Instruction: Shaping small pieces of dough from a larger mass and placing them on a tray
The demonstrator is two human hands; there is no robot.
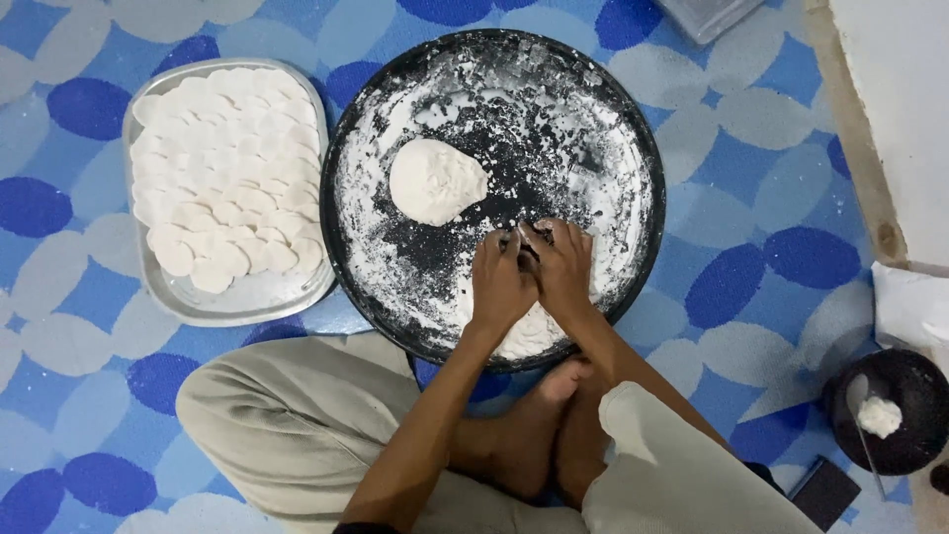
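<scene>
Our left hand [499, 282] and right hand [561, 265] meet fingertip to fingertip near the front edge of the round black pan [633, 129], pinched narrowly together over something too small for us to make out. A lump of white dough [435, 181] lies on the floured pan just beyond them. To our left a metal tray [247, 302] holds rows of flat dough discs [222, 168]; a dark bowl [905, 440] sits well apart at right, all on a blue patterned mat [771, 257].

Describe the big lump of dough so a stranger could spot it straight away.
Find the round black tray dusted with flour at the middle of the blue patterned mat. On its left half, above the two hands, lies the dough lump: one thick, uneven white mound, unlike the many small flat discs stacked in the neighbouring metal tray.
</scene>
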